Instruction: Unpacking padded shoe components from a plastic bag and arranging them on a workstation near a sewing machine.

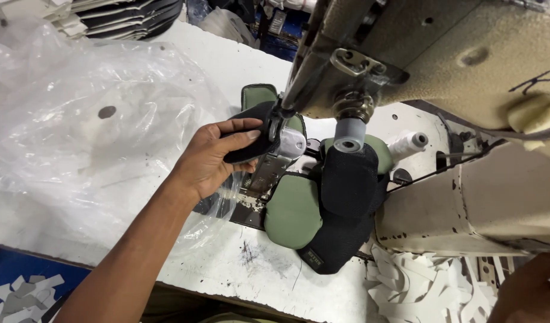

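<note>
Left hand [212, 157] grips black-green shoe upper [323, 203] (right hand seemingly out of view).

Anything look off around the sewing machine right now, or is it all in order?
Mostly in order. The left hand holds the black-and-green shoe upper at the sewing machine. Loose white scraps litter the table edge, and crumpled plastic sheet lies close beside the work.

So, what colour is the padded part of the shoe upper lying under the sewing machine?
Olive green padded part with black mesh beside it, seen in the head view.
</note>
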